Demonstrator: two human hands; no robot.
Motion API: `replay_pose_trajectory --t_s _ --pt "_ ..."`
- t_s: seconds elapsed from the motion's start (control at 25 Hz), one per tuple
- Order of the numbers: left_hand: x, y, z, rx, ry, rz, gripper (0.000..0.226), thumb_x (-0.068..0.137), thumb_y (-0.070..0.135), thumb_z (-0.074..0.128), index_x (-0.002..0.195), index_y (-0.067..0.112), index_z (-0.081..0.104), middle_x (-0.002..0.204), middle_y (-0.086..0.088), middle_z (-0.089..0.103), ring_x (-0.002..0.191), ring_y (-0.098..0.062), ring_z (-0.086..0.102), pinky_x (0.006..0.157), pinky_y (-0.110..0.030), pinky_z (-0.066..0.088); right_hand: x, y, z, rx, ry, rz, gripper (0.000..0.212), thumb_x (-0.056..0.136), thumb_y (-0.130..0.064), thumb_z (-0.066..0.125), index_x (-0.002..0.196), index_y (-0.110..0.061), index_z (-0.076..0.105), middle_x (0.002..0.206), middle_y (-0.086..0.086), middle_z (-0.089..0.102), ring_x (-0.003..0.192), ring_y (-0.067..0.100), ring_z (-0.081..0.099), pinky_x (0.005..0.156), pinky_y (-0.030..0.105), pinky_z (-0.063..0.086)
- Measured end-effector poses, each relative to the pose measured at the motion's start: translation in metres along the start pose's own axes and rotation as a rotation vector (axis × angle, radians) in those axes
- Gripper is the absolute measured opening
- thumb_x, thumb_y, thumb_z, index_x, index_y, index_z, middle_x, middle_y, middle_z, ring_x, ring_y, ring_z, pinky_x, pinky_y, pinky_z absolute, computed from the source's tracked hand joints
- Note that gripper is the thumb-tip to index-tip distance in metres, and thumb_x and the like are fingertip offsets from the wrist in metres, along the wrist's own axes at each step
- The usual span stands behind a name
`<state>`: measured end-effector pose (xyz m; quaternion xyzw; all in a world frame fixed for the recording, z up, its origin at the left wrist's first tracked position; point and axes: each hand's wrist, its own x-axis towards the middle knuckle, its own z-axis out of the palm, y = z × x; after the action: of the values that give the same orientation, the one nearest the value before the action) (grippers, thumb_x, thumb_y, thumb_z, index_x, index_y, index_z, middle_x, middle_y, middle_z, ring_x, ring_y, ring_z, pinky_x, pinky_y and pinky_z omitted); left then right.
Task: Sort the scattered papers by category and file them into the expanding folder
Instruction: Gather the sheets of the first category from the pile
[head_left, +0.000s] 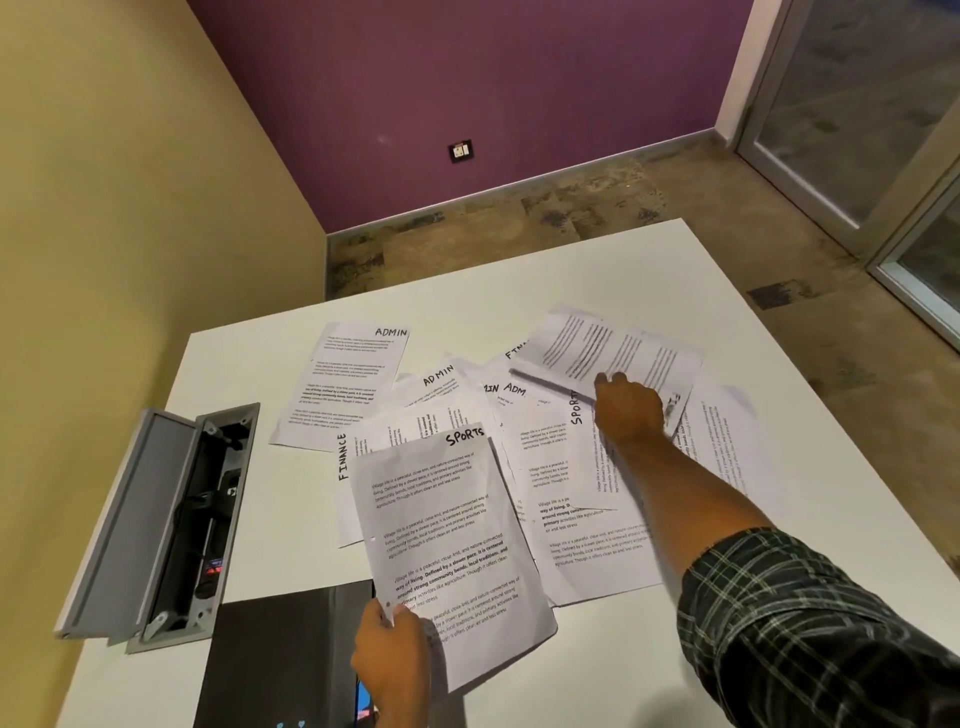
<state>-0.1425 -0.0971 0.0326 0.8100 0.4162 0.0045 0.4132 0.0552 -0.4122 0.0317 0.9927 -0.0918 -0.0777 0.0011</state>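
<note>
Several printed sheets lie scattered on the white table (519, 270), hand-lettered ADMIN, FINANCE or SPORTS. My left hand (390, 660) pinches the bottom corner of a sheet marked SPORTS (441, 525), raised a little over the pile. My right hand (626, 410) is stretched to the far right of the pile and grips a motion-blurred sheet (608, 348) lifted off the others. One ADMIN sheet (348, 382) lies apart at the left. The dark expanding folder (280, 660) lies at the near edge, below my left hand, partly covered by the SPORTS sheet.
An open grey cable hatch (156, 525) with its lid raised is set into the table at the left. A yellow wall runs along the left side. Beyond the table's far edge is carpeted floor, with a glass door at the right.
</note>
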Motion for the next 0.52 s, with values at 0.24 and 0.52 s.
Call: replay_pose_trajectory --t_s 0.24,0.52 --pt "-0.007 0.001 0.007 0.005 -0.042 -0.007 0.013 0.097 0.009 0.054 0.108 0.007 0.061 0.106 -0.015 0.069 0.081 -0.029 0.063 0.067 -0.031 0.050 -0.051 0.019 0.050 0.043 -0.158 -0.007 0.065 0.091 -0.068 0.044 0.132 -0.020 0.056 0.130 0.003 0.055 0.117 0.026 0.056 0.089 0.040 0.045" --pt "-0.007 0.000 0.005 -0.019 -0.025 0.014 0.007 0.097 0.010 0.055 0.102 0.010 0.060 0.097 -0.010 0.066 0.081 -0.029 0.063 0.073 -0.034 0.050 -0.047 0.032 0.046 0.214 0.005 0.027 0.070 0.087 -0.063 0.056 0.142 -0.020 0.048 0.136 0.005 0.054 0.122 0.027 0.054 0.100 0.042 0.045"
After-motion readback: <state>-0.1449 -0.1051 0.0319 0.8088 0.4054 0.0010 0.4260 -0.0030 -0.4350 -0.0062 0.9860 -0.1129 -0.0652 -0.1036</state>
